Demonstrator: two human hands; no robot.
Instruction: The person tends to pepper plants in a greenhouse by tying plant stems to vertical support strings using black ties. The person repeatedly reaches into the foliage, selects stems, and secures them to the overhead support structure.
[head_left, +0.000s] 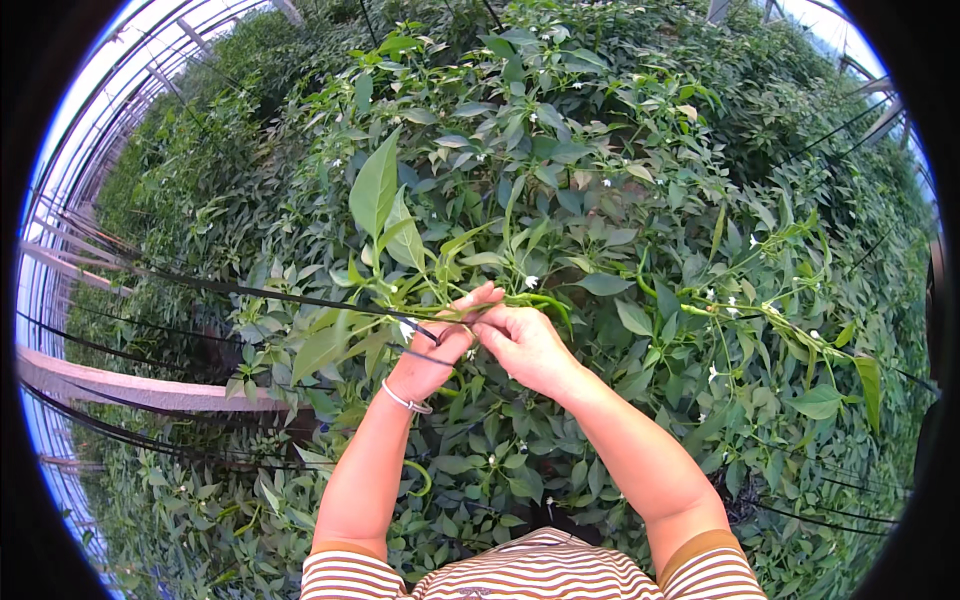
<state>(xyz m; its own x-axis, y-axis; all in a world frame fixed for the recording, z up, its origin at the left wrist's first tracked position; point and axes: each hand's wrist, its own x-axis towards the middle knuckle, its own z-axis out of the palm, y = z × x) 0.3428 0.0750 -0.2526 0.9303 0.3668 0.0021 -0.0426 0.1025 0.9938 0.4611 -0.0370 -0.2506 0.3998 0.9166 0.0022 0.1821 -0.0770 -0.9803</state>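
Note:
My left hand (439, 352), with a pale band (409, 399) at its wrist, is closed around the stem of a leafy pepper shoot (409, 307). A taut black cord (300, 297) runs in from the left to these fingers, and a short dark strand (421, 354) crosses below them. Thumb and fingertips of my right hand (525, 345) pinch together against the left fingertips, where a thin dark strand shows. The fingers mostly hide how cord and stem meet there. Slender green peppers (551, 304) hang just beyond the right knuckles. Large leaves (375, 187) rise from the shoot.
Dense pepper plants (570, 150) with small white flowers surround my arms. A flowering branch (795, 330) stretches along another cord at right. Pale beam (150, 381) and several black cords (135, 439) cross the left side. Curved greenhouse ribs (67, 150) stand at the far left.

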